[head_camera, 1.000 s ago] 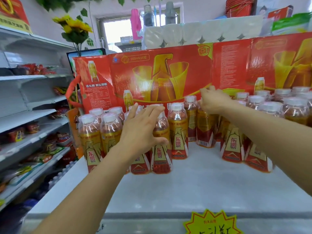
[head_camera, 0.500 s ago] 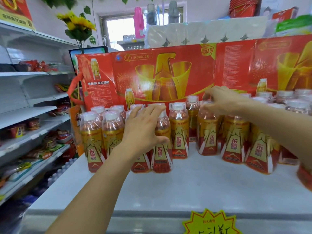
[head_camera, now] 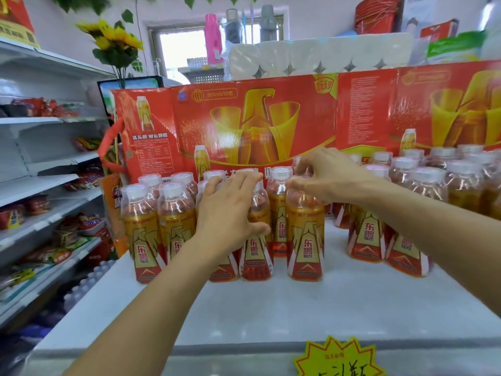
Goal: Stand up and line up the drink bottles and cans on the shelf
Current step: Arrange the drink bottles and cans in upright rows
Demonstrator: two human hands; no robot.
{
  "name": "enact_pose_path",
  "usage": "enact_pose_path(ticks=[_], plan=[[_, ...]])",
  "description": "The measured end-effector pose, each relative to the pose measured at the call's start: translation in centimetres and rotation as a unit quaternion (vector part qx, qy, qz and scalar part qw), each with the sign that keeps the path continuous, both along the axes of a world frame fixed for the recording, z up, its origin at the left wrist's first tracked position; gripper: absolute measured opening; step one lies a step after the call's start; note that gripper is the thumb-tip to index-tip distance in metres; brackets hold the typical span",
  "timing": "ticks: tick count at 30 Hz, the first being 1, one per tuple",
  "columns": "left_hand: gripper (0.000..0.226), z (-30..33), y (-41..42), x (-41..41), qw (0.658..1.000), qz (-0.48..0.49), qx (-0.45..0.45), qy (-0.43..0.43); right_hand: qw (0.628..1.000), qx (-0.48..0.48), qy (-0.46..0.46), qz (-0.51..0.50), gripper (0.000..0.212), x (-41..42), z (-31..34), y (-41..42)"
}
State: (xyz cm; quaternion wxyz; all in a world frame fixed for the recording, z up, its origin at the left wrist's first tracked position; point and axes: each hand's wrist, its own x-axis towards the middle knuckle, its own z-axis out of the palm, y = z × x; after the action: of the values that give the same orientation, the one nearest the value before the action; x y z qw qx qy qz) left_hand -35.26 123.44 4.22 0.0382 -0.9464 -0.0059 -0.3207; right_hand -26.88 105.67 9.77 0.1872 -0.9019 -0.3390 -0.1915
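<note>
Left hand [head_camera: 230, 213] spread flat across the shoulders of a drink bottle [head_camera: 256, 248] in the left cluster of bottles [head_camera: 162, 221], fingers straight, thumb hooked round the front. Right hand [head_camera: 329, 175] curled over the top of another bottle [head_camera: 305, 234], fingertips pinching near its cap, just beside the left cluster. Second cluster of bottles [head_camera: 406, 213] well apart toward the right edge of the white shelf top [head_camera: 298, 308]. All bottles upright, backed by red cartons [head_camera: 257, 123] along the rear edge. Yellow price tag [head_camera: 339, 359] at the front edge.
</note>
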Motion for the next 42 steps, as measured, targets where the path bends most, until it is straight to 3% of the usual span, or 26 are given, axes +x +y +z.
enact_pose_path(ticks=[7, 12, 15, 19, 22, 27, 32, 39, 42], plan=[[0.097, -0.1, 0.2, 0.0, 1.0, -0.007, -0.013, 0.001, 0.999, 0.0, -0.036, -0.007, 0.047, -1.1, -0.5, 2.4], [0.097, -0.2, 0.1, 0.2, 1.0, -0.004, -0.025, -0.002, 0.999, 0.012, 0.026, 0.035, 0.05, -0.6, -1.0, 1.3], [0.094, -0.1, -0.2, 0.1, 1.0, 0.007, -0.02, 0.007, 0.996, 0.045, 0.044, 0.061, 0.038, 0.0, -0.9, -0.2], [0.087, 0.8, -1.0, 0.2, 0.999, 0.001, -0.042, 0.022, 0.993, 0.111, 0.026, 0.013, 0.031, 2.0, 0.3, -2.2], [0.087, 1.8, -2.2, 1.1, 0.996, -0.043, -0.068, 0.041, 0.997, 0.066, 0.025, -0.017, 0.036, 5.1, 0.9, -2.3], [0.094, 2.8, -2.9, 2.8, 0.991, -0.06, 0.029, 0.117, 0.997, -0.02, 0.067, -0.017, 0.047, 9.3, 1.7, 0.2], [0.091, 2.5, -2.8, 2.9, 0.993, -0.056, 0.017, 0.104, 0.987, -0.101, 0.128, -0.006, 0.042, 11.7, 0.9, 2.8], [0.09, 2.4, -2.9, 2.7, 0.994, -0.06, 0.015, 0.086, 0.997, -0.064, 0.046, -0.005, 0.034, 10.5, 0.9, 1.4], [0.089, 2.3, -2.9, 2.7, 0.995, -0.055, 0.016, 0.082, 0.996, -0.071, 0.055, -0.018, 0.044, 9.1, 0.8, -0.8]])
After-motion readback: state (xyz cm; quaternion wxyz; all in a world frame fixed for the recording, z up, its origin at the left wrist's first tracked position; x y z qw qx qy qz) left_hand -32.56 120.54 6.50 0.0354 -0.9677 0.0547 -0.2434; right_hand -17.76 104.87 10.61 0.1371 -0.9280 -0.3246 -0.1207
